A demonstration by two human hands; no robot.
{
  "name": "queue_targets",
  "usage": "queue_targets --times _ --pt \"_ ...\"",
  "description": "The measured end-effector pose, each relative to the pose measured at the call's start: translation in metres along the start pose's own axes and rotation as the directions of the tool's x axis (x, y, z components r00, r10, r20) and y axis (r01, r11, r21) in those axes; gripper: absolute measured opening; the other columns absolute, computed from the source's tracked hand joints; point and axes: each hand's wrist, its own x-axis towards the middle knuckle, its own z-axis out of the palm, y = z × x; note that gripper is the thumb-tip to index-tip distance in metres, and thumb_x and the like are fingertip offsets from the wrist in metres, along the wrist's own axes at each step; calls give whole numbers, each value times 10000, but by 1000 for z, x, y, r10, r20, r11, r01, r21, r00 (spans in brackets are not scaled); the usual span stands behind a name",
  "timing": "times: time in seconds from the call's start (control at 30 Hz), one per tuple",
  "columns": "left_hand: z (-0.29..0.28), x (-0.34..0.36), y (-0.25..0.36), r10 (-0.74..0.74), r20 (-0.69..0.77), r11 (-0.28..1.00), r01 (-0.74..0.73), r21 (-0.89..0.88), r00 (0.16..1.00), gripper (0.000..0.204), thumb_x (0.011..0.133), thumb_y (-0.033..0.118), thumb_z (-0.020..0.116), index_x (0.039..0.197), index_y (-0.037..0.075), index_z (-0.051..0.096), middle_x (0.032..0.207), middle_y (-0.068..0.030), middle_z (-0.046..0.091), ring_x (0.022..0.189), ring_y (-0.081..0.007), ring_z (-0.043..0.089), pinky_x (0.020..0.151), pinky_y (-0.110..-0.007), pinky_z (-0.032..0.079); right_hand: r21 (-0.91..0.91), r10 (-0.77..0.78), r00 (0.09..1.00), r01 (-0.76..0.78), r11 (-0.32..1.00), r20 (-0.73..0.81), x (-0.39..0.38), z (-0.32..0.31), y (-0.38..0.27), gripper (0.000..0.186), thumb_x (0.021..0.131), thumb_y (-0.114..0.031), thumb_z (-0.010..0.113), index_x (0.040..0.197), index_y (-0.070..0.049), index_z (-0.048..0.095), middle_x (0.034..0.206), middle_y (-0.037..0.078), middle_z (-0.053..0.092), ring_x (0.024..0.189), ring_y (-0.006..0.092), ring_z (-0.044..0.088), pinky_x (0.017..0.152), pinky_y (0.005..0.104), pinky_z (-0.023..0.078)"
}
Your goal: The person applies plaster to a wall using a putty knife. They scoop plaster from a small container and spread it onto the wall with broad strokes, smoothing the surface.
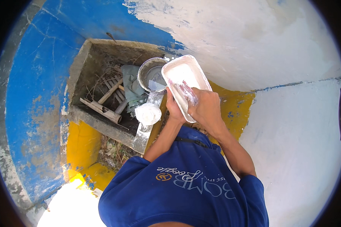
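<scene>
A white rectangular tub [202,74], tilted in front of me, has smooth white paste or paint [182,74] inside. My left hand [174,108] is wrapped round its left wall and holds it up. In my right hand [208,109] is a flat, purplish tool smeared with white [188,93]; the fingers are closed on it over the tub. Its exact kind cannot be made out, since my hand covers part of it. Beyond the left hand, a round grey bucket [141,77] stands on the ledge, with greyish liquid or residue and a pale piece inside.
A white lump, perhaps a filled bag [148,114], sits on the concrete ledge [140,139]. The concrete trough [77,72] holds bamboo pieces [102,109], twigs and a grey-green cloth [131,84]. A blue wall [38,75] and a partly whitened wall [291,125] surround me.
</scene>
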Motion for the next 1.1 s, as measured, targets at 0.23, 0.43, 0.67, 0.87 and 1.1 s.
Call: queue_targets --times 0.23,0.43,0.67,0.87,1.1 --pt "3 -1 1 27 46 1000 -27 -14 999 616 1040 549 291 1456 110 413 1370 -91 539 1236 -256 536 1078 -447 418 -6 91 996 -91 996 4 10 1 -2 216 687 -62 646 861 61 681 699 316 598 694 490 614 665 489 509" --pt "4 1 4 60 84 996 -55 -65 995 616 1045 531 285 1478 107 394 1410 -100 519 1265 -268 523 1087 -445 414 -70 39 999 -36 997 34 16 9 -1 236 718 -81 668 910 52 699 714 314 615 677 473 627 632 484 507" --pt "14 -1 10 35 -1 999 -35 18 999 664 1034 558 285 1496 88 365 1418 -127 516 1264 -288 532 1089 -451 417 -145 -37 994 21 989 -104 17 -9 -7 256 712 -61 648 948 14 711 750 233 663 708 407 654 640 477 513" --pt "2 1 11 -4 47 999 7 -52 999 641 1027 581 287 1406 89 449 1307 -110 564 1179 -266 561 1020 -442 460 -73 -72 997 73 995 16 0 -1 -12 251 702 -70 642 930 4 714 762 216 668 727 401 656 656 492 518" --pt "5 2 11 11 84 999 -7 -47 996 644 1032 570 284 1436 88 422 1359 -111 537 1229 -275 538 1058 -448 434 -68 -9 1000 8 998 -14 10 -3 -9 260 659 -65 655 896 35 688 742 260 647 684 440 638 647 495 505"
